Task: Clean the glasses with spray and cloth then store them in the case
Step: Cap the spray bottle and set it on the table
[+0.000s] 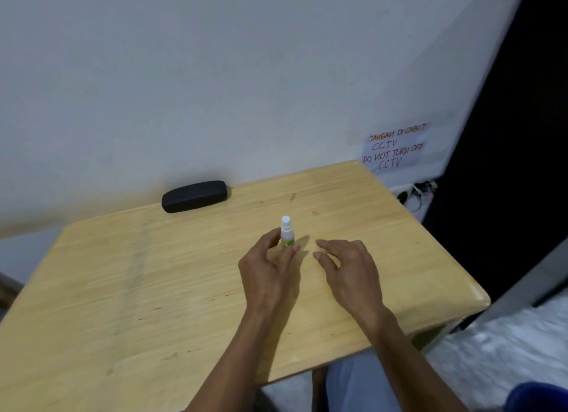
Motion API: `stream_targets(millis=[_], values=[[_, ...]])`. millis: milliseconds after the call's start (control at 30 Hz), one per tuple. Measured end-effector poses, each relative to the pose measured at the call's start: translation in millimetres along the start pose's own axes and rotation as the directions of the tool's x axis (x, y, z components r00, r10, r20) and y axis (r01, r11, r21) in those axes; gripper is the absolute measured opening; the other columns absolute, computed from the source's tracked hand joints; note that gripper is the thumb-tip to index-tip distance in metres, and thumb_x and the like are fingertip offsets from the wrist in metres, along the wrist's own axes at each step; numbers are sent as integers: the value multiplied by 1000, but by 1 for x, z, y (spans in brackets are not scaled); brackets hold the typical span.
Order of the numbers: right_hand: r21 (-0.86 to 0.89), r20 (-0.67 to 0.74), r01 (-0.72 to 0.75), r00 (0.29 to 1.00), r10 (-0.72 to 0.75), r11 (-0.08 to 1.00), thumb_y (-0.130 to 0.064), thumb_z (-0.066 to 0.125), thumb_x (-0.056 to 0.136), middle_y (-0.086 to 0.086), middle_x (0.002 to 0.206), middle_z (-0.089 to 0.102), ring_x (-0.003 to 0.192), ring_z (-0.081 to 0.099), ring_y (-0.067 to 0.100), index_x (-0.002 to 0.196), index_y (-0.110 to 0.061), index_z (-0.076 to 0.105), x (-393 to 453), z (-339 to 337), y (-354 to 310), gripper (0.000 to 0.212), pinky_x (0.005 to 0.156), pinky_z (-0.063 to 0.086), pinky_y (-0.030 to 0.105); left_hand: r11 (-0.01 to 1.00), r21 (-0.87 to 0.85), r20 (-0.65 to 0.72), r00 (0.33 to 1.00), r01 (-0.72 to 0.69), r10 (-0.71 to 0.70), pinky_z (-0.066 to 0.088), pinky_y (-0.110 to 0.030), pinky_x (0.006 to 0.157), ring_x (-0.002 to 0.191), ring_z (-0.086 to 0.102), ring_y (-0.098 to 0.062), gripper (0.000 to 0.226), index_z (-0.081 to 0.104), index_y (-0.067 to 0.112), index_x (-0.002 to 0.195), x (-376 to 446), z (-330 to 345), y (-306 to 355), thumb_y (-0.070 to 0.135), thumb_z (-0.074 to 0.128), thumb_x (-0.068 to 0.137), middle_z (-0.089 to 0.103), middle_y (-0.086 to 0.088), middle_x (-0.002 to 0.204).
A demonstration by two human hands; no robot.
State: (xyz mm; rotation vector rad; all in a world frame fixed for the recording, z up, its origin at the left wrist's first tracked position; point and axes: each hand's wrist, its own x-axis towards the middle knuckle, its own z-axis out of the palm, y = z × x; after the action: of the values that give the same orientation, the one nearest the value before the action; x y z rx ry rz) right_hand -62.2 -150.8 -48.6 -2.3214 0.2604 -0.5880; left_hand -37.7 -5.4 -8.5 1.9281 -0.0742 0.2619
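We count one spray bottle (pixel 286 232) upright mid-worktop (pixel 153 288), left hand (pixel 266 267) fingers curled round it; right hand (pixel 347 267) relaxed, holding nothing. One black case (pixel 195 196) lies closed by the white wall (pixel 215 73).

One spray bottle (pixel 286 233), one black case (pixel 195 196), two hands, one table (pixel 153 288).
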Motion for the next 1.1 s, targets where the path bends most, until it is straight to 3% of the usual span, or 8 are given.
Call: stream_targets(millis=[133, 333, 433, 500, 633, 800, 967, 1100], values=[[9, -18, -5, 1000, 5, 1000, -29, 72, 90, -6, 106, 75, 107, 59, 18, 116, -29, 73, 0, 1, 2, 26, 87, 54, 40, 997, -68, -51, 997, 46, -49, 56, -27, 81, 91, 66, 2, 27, 74, 27, 105, -5, 8, 5, 26, 77, 79, 74, 15, 95], [73, -13, -61, 998, 62, 995, -30, 76, 86, 1, 97, 70, 96, 66, 18, 111, -30, 74, -1, -5, 1, 24, 83, 55, 37, 995, -93, -77, 997, 21, -29, 57, -38, 83, 87, 69, 0, 20, 75, 27, 94, -7, -3, 4, 19, 80, 77, 75, 13, 86], [235, -25, -129, 990, 139, 964, -31, 81, 82, -3, 91, 72, 80, 66, -2, 99, -29, 78, -3, -14, -8, 18, 76, 53, 22, 997, -9, -107, 992, -71, 69, 54, -41, 87, 92, 68, 0, 22, 77, 27, 96, -11, -18, -2, 20, 81, 76, 75, 17, 91], [403, -35, -129, 987, 156, 906, -29, 83, 80, -8, 89, 76, 81, 68, -4, 97, -28, 80, -6, -25, -25, 17, 71, 49, 16, 997, 6, -124, 989, -82, 82, 52, -45, 89, 99, 67, -8, 25, 77, 30, 99, -15, -28, -4, 25, 80, 75, 74, 21, 96], [590, -89, 40, 996, 16, 807, -25, 81, 83, -13, 94, 79, 88, 72, 3, 100, -24, 80, -8, -44, -75, 18, 65, 51, 20, 996, 19, -97, 991, -90, 91, 51, -44, 89, 105, 63, -19, 27, 77, 32, 102, -23, -45, -8, 30, 80, 75, 72, 25, 101], [539, -48, 165, 985, -166, 826, -24, 80, 84, -14, 96, 78, 91, 71, 13, 101, -27, 79, -9, -43, -104, 18, 69, 54, 30, 992, 6, -107, 986, -129, 129, 53, -43, 82, 103, 64, -20, 27, 78, 30, 100, -35, -68, -2, 35, 76, 74, 72, 27, 98], [523, -26, 228, 967, -253, 821, -23, 80, 83, -11, 94, 78, 87, 72, 15, 100, -26, 79, -12, -38, -111, 17, 66, 56, 38, 989, 12, -98, 984, -149, 150, 52, -46, 85, 88, 66, -2, 24, 79, 29, 98, -44, -90, 3, 27, 81, 74, 64, 45, 82], [455, 31, 300, 936, -352, 838, -21, 79, 84, -10, 97, 77, 87, 70, 13, 104, -24, 79, -11, -36, -119, 20, 66, 57, 38, 986, 11, -95, 981, -167, 167, 52, -36, 70, 84, 67, -14, 25, 78, 31, 101, -47, -99, 5, 27, 79, 77, 68, 37, 79]])
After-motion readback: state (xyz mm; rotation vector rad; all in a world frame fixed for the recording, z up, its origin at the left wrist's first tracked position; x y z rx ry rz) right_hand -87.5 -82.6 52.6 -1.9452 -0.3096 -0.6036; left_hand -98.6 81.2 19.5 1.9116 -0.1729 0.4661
